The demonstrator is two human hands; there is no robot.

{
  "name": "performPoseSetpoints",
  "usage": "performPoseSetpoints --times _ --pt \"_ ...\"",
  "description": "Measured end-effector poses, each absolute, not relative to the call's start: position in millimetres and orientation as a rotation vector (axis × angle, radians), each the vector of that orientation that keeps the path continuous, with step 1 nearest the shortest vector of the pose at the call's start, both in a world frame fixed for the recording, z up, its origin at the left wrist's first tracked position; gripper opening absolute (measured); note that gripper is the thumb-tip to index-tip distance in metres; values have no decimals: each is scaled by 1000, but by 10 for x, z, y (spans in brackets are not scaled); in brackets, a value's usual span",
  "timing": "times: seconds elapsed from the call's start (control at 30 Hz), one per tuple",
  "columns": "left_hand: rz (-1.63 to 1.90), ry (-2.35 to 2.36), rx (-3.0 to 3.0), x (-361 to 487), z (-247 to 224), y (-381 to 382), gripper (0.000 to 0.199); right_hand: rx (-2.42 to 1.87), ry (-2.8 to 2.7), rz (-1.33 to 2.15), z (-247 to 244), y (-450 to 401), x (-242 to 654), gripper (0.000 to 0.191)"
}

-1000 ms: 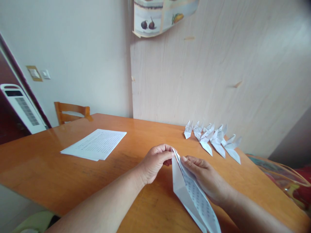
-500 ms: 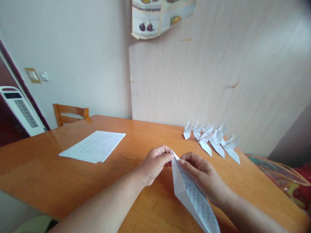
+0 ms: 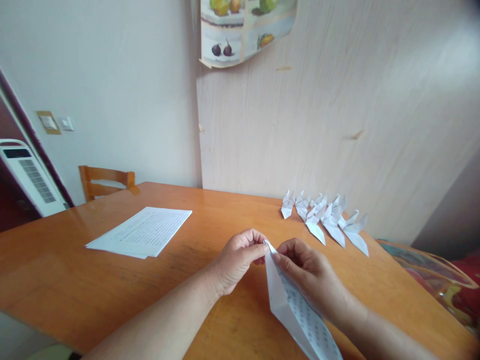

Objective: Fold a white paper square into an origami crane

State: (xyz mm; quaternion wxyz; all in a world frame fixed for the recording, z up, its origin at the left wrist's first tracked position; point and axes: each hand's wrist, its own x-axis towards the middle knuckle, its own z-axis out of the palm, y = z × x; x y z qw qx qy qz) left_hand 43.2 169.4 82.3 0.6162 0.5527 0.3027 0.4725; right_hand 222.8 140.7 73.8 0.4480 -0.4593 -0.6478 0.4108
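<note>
Smooth matt paper folded sheet [image 3: 294, 315], glossy wooden table [image 3: 232, 325], matt paper birds [image 3: 332, 222], wood-grained wall panel [image 3: 292, 130]

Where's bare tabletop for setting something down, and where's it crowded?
The wooden table has bare wood between the text sheets and left forearm, and between those sheets and the origami birds. A smaller strip parts the birds from the right hand. Crowded: far right, with birds; near middle, with the left hand, right hand and folded paper.

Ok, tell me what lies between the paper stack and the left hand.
In the head view, only wooden tabletop shows between the paper stack and left hand.
</note>
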Motion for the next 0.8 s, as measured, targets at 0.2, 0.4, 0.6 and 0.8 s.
performPoseSetpoints --times 0.2,0.4,0.6,0.8 --pt "1060 678 1255 428 829 1698 16 -1095 -1529 1137 724 1424 2240 36" --pt "1056 688 1233 430 811 1701 14 -1049 -1537 1157 703 1409 2242 35" --pt "1052 676 1266 420 797 1707 13 -984 -1545 1086 733 1397 2245 32" --pt "1035 656 1265 401 769 1726 13 -1076 -1602 1096 748 1395 2271 35"
